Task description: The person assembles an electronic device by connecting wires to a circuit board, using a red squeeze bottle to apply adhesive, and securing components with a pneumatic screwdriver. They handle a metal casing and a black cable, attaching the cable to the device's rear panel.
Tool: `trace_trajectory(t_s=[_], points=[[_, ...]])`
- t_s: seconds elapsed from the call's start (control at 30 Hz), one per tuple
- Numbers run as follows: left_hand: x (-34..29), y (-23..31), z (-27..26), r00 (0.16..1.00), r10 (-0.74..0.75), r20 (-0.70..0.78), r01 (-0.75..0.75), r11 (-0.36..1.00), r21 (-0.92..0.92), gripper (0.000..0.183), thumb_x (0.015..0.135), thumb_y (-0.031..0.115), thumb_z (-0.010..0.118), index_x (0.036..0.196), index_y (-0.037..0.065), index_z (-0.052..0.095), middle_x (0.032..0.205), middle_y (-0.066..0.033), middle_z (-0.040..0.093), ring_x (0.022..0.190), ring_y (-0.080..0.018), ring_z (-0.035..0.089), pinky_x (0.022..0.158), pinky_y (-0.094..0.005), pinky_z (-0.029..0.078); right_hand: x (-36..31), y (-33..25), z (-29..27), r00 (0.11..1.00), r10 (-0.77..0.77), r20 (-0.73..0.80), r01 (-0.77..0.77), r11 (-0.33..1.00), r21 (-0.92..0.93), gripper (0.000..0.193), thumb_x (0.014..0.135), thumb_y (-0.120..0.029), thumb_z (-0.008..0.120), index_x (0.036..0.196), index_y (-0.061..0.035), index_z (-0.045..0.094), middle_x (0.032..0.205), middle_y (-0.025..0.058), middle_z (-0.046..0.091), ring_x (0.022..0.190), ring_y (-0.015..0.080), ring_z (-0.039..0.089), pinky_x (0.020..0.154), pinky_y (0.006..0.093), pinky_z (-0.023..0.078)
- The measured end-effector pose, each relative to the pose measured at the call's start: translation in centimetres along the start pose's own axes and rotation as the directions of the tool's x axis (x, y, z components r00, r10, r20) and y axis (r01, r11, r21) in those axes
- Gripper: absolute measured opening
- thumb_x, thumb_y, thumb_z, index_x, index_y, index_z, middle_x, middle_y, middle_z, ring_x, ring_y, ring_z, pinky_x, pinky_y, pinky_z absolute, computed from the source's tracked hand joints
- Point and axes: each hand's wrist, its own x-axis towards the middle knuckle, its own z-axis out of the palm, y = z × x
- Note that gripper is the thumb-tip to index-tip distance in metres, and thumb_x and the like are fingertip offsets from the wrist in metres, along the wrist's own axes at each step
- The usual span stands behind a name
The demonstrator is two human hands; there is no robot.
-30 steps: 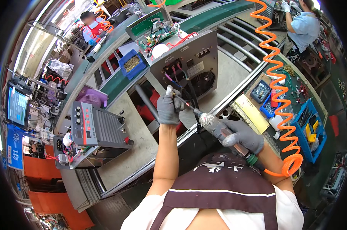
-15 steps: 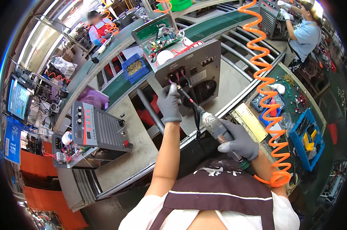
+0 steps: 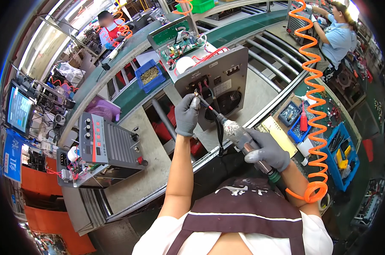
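In my right hand (image 3: 269, 151) is a pneumatic screwdriver (image 3: 242, 138), its front wrapped in clear tape, its long bit pointing up and left. My left hand (image 3: 187, 115), in a grey glove like the right, pinches beside the bit's tip. A small brassy piece shows at the fingertips, too small to name. Both are just in front of the grey rear panel (image 3: 230, 63) of a power unit with its top uncovered. That panel carries terminals with wires, a round fan grille (image 3: 229, 102) and a hanging black cable (image 3: 220, 138). A green circuit board (image 3: 181, 49) shows above it.
A second power unit (image 3: 116, 142) stands at left on the conveyor. Behind is a blue bin (image 3: 150, 76) of small brass parts. At right, an orange coiled hose (image 3: 313, 89) hangs over blue trays (image 3: 339, 155) and a red bottle (image 3: 303, 121). Two people work further off.
The coiled hose has swung right. My right hand and the screwdriver have shifted slightly right; my left hand has moved slightly left, its fingertips now pinched at the bit's tip.
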Motion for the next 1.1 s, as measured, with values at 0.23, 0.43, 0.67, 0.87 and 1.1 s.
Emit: trace_trajectory(t_s=[0.23,0.43,0.67,0.87,1.1], points=[[0.1,-0.2,-0.4,0.994,-0.048,0.096,0.059,0.991,-0.119,0.016,0.091,0.018,0.056,0.092,0.003,0.060,0.063,0.0041,0.049,0.053,-0.0031,0.041,0.047,-0.0190,0.032,0.4,-0.7,0.2,0.996,0.082,0.019,-0.084,0.993,0.083,0.082,0.052,-0.034,0.069,0.123,0.0015,0.048,0.085,0.0056,0.056,0.063,0.0113,0.054,0.053,0.0236,0.045],[0.6,-0.3,0.0,0.996,-0.076,0.042,0.076,0.997,-0.005,0.020,0.091,0.022,0.056,0.087,0.003,0.061,0.060,0.0043,0.047,0.052,-0.0030,0.041,0.045,-0.0199,0.032,1.3,-0.3,-0.2,0.991,0.124,0.050,-0.130,0.980,0.148,0.077,0.059,-0.028,0.069,0.127,-0.0002,0.046,0.087,0.0031,0.054,0.063,0.0091,0.052,0.053,0.0216,0.044],[0.6,0.6,2.6,0.924,0.355,-0.146,-0.059,0.507,0.860,0.017,0.084,0.023,0.054,0.076,0.008,0.055,0.064,-0.0181,0.056,0.062,-0.0391,0.057,0.051,-0.0466,0.042,2.2,-1.2,2.1,0.999,0.042,-0.026,-0.041,0.998,0.044,0.076,0.061,-0.027,0.070,0.128,-0.0005,0.046,0.092,0.0027,0.054,0.080,0.0079,0.050,0.074,0.0226,0.044],[0.7,0.7,3.4,0.934,0.332,-0.133,-0.023,0.428,0.903,0.013,0.081,0.022,0.055,0.078,0.009,0.055,0.064,-0.0149,0.059,0.060,-0.0367,0.059,0.050,-0.0456,0.045,2.1,-0.1,3.0,0.995,0.097,-0.037,-0.087,0.976,0.200,0.076,0.062,-0.026,0.069,0.129,-0.0007,0.044,0.096,0.0036,0.056,0.087,0.0098,0.052,0.077,0.0240,0.045],[0.9,0.3,4.1,0.954,0.286,-0.083,-0.035,0.385,0.922,0.012,0.079,0.022,0.057,0.082,0.011,0.056,0.067,-0.0130,0.061,0.060,-0.0352,0.060,0.052,-0.0453,0.046,2.1,-1.5,3.1,0.985,0.158,-0.068,-0.141,0.967,0.211,0.064,0.066,-0.018,0.065,0.125,-0.0015,0.047,0.082,0.0029,0.053,0.058,0.0082,0.053,0.047,0.0226,0.044]])
